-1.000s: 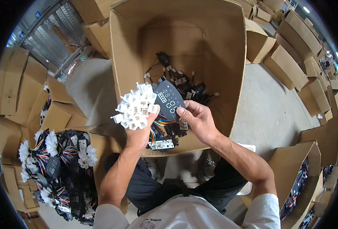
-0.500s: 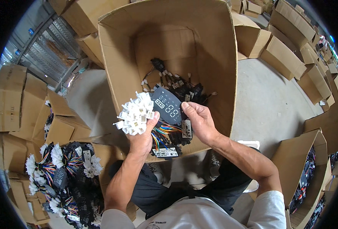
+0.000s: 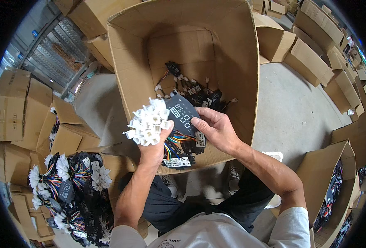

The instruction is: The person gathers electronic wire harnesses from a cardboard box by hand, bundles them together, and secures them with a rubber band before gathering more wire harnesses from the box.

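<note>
My left hand [image 3: 154, 146] is closed round a bundle of wires whose white plug connectors [image 3: 150, 124] fan out above the fist. Coloured wires [image 3: 178, 140] run from it to several dark display boards, one with a white circuit side [image 3: 177, 162] hanging below. Between thumb and fingers, my right hand [image 3: 216, 128] grips the right edge of a dark display panel [image 3: 182, 115] with digit segments on its face. Both hands are over the near side of a large open carton [image 3: 232, 62]. More display boards with wires [image 3: 199, 95] lie on its bottom.
At lower left, a carton holds several bundled display boards [image 3: 85, 211] with white connectors. Another open carton [image 3: 325, 182] with boards stands at right. Empty-looking cartons [image 3: 307, 62] line the back right, and stacked boxes [image 3: 13, 107] stand at left. Grey floor [image 3: 280, 107] shows between them.
The display panel has tilted, and my right hand has shifted its grip, with the thumb now farther over the panel's face. My left hand still holds the wire bundle in nearly the same place.
</note>
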`<state>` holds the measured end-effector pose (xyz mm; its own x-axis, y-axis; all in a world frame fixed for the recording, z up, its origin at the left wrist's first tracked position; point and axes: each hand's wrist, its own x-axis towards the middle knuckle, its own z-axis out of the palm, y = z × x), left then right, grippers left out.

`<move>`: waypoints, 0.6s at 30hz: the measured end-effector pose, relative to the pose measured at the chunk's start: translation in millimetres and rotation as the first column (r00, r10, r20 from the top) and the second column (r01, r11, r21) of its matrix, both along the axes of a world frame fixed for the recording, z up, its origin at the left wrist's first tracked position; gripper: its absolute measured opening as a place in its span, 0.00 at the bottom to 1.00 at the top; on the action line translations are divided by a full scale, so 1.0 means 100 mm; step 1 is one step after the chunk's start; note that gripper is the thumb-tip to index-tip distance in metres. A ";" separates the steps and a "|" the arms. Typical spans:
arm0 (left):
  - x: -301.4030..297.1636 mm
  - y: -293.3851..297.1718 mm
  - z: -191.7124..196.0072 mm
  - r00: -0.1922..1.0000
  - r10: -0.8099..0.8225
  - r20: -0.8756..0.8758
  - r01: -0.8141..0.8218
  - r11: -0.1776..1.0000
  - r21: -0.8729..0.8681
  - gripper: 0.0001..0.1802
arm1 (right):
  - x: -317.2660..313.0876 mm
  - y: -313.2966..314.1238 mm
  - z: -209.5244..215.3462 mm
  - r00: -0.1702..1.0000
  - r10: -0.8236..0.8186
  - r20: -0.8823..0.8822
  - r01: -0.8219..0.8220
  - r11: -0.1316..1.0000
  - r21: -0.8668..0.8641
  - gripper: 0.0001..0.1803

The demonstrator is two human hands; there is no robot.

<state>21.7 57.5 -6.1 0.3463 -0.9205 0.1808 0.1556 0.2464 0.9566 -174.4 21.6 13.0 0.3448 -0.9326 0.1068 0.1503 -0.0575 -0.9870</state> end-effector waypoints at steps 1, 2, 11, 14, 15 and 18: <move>0.00 0.00 -0.01 0.990 -0.001 0.138 0.002 1.000 -0.009 0.32 | -0.01 -0.01 -0.02 1.000 0.001 0.014 0.000 1.000 -0.029 0.17; 0.00 0.01 -0.01 0.991 -0.001 0.137 0.002 1.000 -0.010 0.32 | -0.01 -0.01 -0.03 1.000 0.002 0.027 0.000 0.998 -0.058 0.16; -0.08 0.07 0.03 0.979 -0.139 0.146 0.135 0.990 0.033 0.30 | -0.04 -0.05 0.03 0.979 -0.168 -0.113 0.172 0.985 0.027 0.22; -0.07 0.03 0.05 0.973 -0.127 0.195 0.120 0.992 0.046 0.28 | -0.08 -0.06 0.03 0.983 -0.099 -0.152 0.112 0.990 0.084 0.19; -0.06 0.01 0.03 0.990 -0.103 0.099 0.098 0.994 0.058 0.28 | -0.06 -0.05 0.00 0.995 -0.028 -0.091 0.035 0.997 0.068 0.15; -0.01 -0.06 0.04 0.994 -0.057 -0.090 0.061 0.997 0.047 0.27 | -0.12 -0.06 -0.05 0.984 0.161 -0.070 -0.157 0.985 0.066 0.15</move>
